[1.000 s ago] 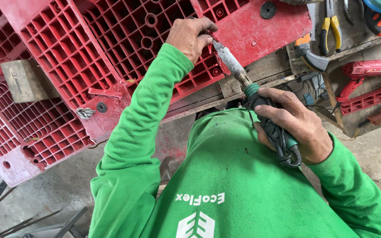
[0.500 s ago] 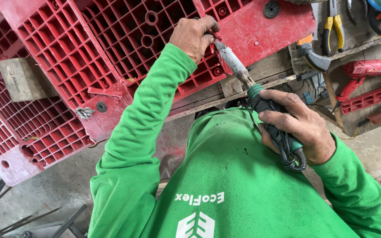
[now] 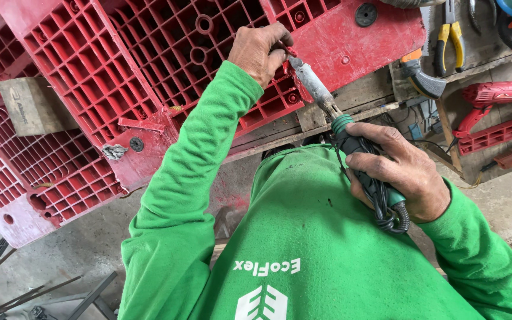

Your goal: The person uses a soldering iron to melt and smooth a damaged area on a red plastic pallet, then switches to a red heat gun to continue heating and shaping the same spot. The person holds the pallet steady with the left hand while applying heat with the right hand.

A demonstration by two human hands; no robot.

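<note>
Diagonally, the soldering iron [image 3: 351, 133] runs up-left from the right hand [image 3: 401, 172], clamped on its handle. Its tip meets the red plastic pallet [image 3: 149, 65] just beside the left hand [image 3: 259, 50], whose fingers pinch the grid there.

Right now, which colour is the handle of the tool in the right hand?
Green, wrapped by a black cord; the handle shows best in the head view.

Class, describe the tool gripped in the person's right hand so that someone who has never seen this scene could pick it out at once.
Start at the big red plastic pallet filling the upper left. At its lower edge, the left hand holds the spot where a grey metal tip touches. That tip belongs to the soldering iron in the right hand: the only tool with a green-collared black handle and coiled cord.
</note>
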